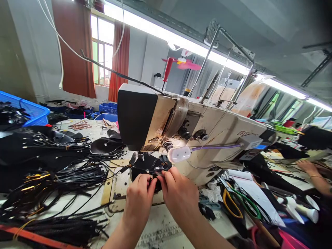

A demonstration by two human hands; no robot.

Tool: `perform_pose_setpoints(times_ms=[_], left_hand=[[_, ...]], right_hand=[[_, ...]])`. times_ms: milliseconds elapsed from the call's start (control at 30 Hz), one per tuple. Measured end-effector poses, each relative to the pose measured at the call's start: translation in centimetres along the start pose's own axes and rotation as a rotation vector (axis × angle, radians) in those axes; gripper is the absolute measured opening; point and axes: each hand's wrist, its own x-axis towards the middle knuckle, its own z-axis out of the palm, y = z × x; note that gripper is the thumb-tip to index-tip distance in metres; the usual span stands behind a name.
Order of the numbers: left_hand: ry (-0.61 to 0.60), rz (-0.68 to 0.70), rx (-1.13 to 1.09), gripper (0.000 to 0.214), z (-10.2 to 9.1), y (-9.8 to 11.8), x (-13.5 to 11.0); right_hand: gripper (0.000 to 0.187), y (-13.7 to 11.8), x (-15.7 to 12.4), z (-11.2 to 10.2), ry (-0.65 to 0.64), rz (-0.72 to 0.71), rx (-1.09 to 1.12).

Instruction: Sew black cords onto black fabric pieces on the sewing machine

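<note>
Both my hands meet in front of a sewing machine (pixel 220 128), at its needle area. My left hand (pixel 140 197) pinches the near edge of a black fabric piece (pixel 147 162), fingers bent and thumb pressed in. Close beside it, my right hand (pixel 178 188) has thumb and fingers closed on the same piece, just right of centre. The black piece lies on the machine bed (pixel 120 193) under the head; its exact shape is partly hidden by my fingers. A small lit lamp (pixel 179 154) hangs just above my right hand.
Bundles of black cords (pixel 75 178) cover the left of the table. Scissors with yellow handles (pixel 232 204), a notepad (pixel 252 188) and white spools (pixel 306 212) lie at right. A blue basket (pixel 33 110) stands far left. Another person's hand (pixel 308 167) shows at right.
</note>
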Motion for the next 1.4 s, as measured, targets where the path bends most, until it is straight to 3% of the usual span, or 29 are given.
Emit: perform_pose_setpoints(times_ms=[167,433,633,1400], left_hand=[[-0.141,-0.097,0.017,0.017,-0.9,0.4,1.1],[-0.058,-0.051,-0.08,0.02,-0.3,0.0,0.3],[-0.03,-0.053,-0.15,0.02,-0.7,-0.2,0.0],[-0.058,-0.031,-0.282,0.019,0.0,-1.5,-0.7]], right_hand=[[0.041,-0.1,0.4,-0.4,-0.041,-0.021,-0.01],[0.044,-0.2,0.6,-0.5,-0.029,-0.082,0.024],[0.044,0.8,0.4,-0.6,-0.089,-0.062,0.098],[0.051,0.7,0.6,-0.7,-0.069,-0.097,0.117]])
